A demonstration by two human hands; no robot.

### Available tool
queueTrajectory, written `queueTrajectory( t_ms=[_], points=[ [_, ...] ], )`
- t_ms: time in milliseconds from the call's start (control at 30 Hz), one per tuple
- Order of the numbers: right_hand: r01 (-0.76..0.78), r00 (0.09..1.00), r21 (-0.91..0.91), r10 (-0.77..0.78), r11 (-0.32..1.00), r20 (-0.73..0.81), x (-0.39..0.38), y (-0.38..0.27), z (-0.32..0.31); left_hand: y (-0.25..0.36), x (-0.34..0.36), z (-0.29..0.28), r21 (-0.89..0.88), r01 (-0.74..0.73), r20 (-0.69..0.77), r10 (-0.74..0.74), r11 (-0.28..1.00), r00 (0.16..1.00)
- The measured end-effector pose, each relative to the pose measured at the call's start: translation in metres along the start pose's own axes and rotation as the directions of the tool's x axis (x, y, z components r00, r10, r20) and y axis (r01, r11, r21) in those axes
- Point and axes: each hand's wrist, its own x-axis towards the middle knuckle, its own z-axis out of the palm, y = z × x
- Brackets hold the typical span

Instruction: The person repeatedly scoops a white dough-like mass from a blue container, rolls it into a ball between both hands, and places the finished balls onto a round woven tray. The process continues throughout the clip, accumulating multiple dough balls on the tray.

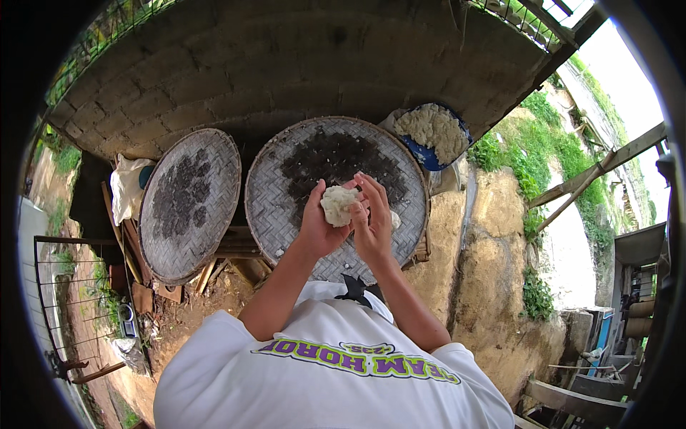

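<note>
My left hand (319,227) cups an off-white, crumbly, dough-like lump (337,205) in its palm. Against the lump's right side my right hand (374,227) is curled, its fingers bent in onto it. Both hands are above a large round woven tray (273,214), whose middle carries a dark stain. Close to my right hand is a smaller white lump (395,220), seen against the tray. White crumbs are scattered over the weave.
Behind the tray on the right, a blue basin (426,158) holds a heap of similar off-white mass (436,129). A second stained woven tray (221,214) leans at the left, near a white cloth bag (128,189). A block wall (286,64) closes off the far side.
</note>
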Motion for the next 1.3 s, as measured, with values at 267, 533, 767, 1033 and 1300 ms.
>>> queueTrajectory(
  t_ms=[267, 533, 767, 1033, 1300],
  points=[
    [0.109, 0.992, 0.03, -0.11, 0.994, 0.054, -0.002, 0.007, 0.015, 0.021, 0.008, 0.022, 0.123, -0.047, -0.211, 0.073, 0.991, 0.975],
    [-0.513, 0.744, 0.788, 0.634, 0.34, 0.211, 0.0, 0.023, 0.025, 0.006, 0.014, 0.019, 0.153, -0.195, -0.423, 0.242, 0.969, 0.873],
    [-0.026, 1.0, -0.006, 0.026, 1.0, 0.0, -0.01, 0.012, 0.023, 0.018, 0.004, 0.014, -0.03, -0.053, 0.053, 0.055, 0.998, 0.997],
    [0.284, 0.957, -0.333, -0.285, 0.899, 0.048, 0.024, -0.035, -0.02, 0.011, 0.008, 0.026, -0.119, -0.026, 0.013, 0.028, 0.993, 1.0],
    [0.229, 0.972, -0.234, -0.211, 0.945, 0.102, 0.029, -0.003, -0.024, 0.018, 0.011, 0.048, 0.015, 0.051, 0.061, -0.052, 0.999, 0.997]
  ],
)
